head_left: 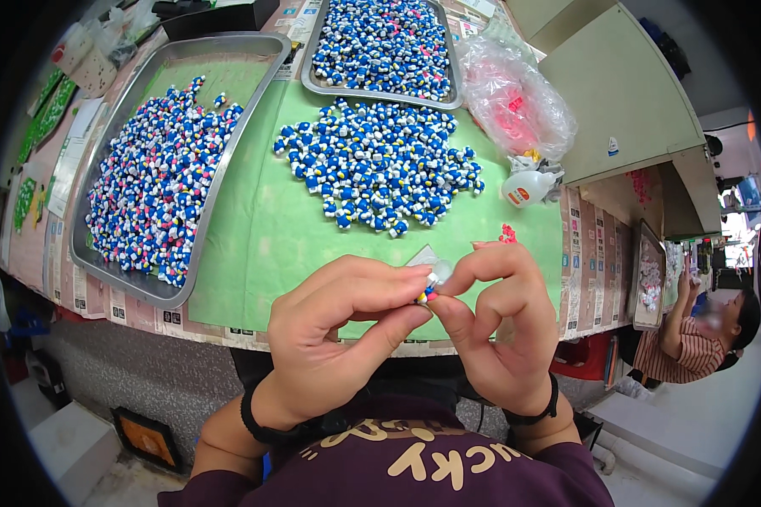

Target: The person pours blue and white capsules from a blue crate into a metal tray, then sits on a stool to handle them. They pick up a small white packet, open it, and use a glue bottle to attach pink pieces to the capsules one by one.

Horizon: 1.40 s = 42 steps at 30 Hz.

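Note:
Between my two hands, just above the near part of the green mat, is a tiny blue, white, yellow and pink plastic figure (425,295). My left hand (338,325) pinches it between thumb and forefinger. The thumb and forefinger of my right hand (503,334) close on its other side, by the pink part. The fingertips cover much of the figure. Behind them a small pale, flat piece (427,256) shows partly on the mat. A heap of similar blue and white figures (380,165) lies farther off. Tiny pink pieces (507,233) sit beyond my right hand.
A metal tray (135,286) of figures with pink parts stands at the left. Another full tray (380,96) is behind the heap. At the right are a clear bag (516,101) of pink pieces, a white bottle (526,188) and a cabinet (626,93). A person (689,342) sits far right.

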Tool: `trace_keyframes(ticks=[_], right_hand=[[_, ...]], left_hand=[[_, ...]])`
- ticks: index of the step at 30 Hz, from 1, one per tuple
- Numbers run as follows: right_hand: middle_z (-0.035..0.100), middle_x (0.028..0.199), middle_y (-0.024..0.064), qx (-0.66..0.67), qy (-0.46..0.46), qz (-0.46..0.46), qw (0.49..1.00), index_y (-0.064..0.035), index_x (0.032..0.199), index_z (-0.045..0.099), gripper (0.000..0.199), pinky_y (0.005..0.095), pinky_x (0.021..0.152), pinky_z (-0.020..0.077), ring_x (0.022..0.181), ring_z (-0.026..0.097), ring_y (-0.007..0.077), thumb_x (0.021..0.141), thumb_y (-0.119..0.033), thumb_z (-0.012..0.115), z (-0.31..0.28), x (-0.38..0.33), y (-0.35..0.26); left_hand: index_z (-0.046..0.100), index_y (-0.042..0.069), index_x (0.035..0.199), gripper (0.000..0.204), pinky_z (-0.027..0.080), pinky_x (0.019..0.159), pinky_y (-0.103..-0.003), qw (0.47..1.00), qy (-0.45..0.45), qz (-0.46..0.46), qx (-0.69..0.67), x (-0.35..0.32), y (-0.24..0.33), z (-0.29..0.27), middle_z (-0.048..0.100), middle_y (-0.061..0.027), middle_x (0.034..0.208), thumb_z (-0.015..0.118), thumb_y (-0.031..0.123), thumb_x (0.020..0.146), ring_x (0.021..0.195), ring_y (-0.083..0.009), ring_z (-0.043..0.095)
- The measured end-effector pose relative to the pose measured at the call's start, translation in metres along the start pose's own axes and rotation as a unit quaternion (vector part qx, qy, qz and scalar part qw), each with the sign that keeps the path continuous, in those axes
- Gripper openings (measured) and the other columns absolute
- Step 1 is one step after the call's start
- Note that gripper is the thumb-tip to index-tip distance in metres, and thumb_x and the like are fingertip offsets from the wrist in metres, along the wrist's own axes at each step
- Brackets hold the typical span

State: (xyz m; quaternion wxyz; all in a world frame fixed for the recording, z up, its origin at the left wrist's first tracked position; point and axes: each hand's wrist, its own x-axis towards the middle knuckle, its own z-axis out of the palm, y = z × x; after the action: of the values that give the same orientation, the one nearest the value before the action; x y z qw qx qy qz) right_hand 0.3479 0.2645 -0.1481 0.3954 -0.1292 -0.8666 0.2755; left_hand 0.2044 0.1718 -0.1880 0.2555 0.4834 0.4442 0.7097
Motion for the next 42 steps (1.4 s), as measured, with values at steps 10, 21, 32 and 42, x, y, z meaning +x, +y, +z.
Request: trace_keyframes(ticks=[10, 21, 32, 42], right_hand=[[0.055, 0.091, 0.0078, 0.143, -0.036, 0.117, 0.982, -0.0075, 0.082, 0.046, 0.030, 0.0285, 0.078, 0.0425, 0.082, 0.053, 0.0169, 0.077, 0.010, 0.070, -0.017, 0.007, 0.010], [0.059, 0.086, 0.0051, -0.068, 0.010, 0.279, 0.958, -0.0023, 0.082, 0.046, 0.017, 0.0270, 0.078, 0.0476, 0.082, 0.059, 0.0128, 0.084, 0.008, 0.060, -0.082, -0.050, 0.082], [0.061, 0.085, 0.0098, -0.144, -0.052, 0.221, 0.963, -0.0015, 0.082, 0.048, 0.015, 0.0302, 0.072, 0.0492, 0.081, 0.062, 0.0216, 0.080, 0.011, 0.057, -0.063, -0.034, 0.105], [0.055, 0.074, 0.0111, -0.197, -0.074, 0.173, 0.962, -0.0025, 0.081, 0.050, 0.013, 0.0380, 0.067, 0.0437, 0.075, 0.055, 0.0291, 0.077, 0.005, 0.060, -0.060, -0.029, 0.110]], left_hand=[[0.068, -0.002, 0.095, 0.022, 0.054, 0.066, -0.026, 0.998, 0.006, 0.052, 0.024, 0.001, -0.007, -0.024, 0.069, -0.0162, 0.095, 0.071, -0.012, 0.076, 0.083, -0.0183, 0.067], [0.061, -0.004, 0.103, 0.015, 0.053, 0.075, -0.024, 0.940, 0.239, 0.043, 0.238, -0.019, -0.016, -0.146, 0.063, -0.0125, 0.106, 0.060, -0.009, 0.088, 0.084, -0.0125, 0.063], [0.063, 0.003, 0.106, 0.024, 0.050, 0.060, -0.021, 0.929, 0.123, -0.071, 0.341, 0.012, 0.013, -0.087, 0.060, -0.0044, 0.106, 0.064, -0.005, 0.084, 0.077, -0.0075, 0.057], [0.062, 0.002, 0.097, 0.020, 0.050, 0.066, -0.037, 0.892, -0.093, -0.072, 0.436, 0.039, -0.032, -0.033, 0.055, -0.0115, 0.094, 0.068, -0.003, 0.079, 0.075, -0.0259, 0.062]])
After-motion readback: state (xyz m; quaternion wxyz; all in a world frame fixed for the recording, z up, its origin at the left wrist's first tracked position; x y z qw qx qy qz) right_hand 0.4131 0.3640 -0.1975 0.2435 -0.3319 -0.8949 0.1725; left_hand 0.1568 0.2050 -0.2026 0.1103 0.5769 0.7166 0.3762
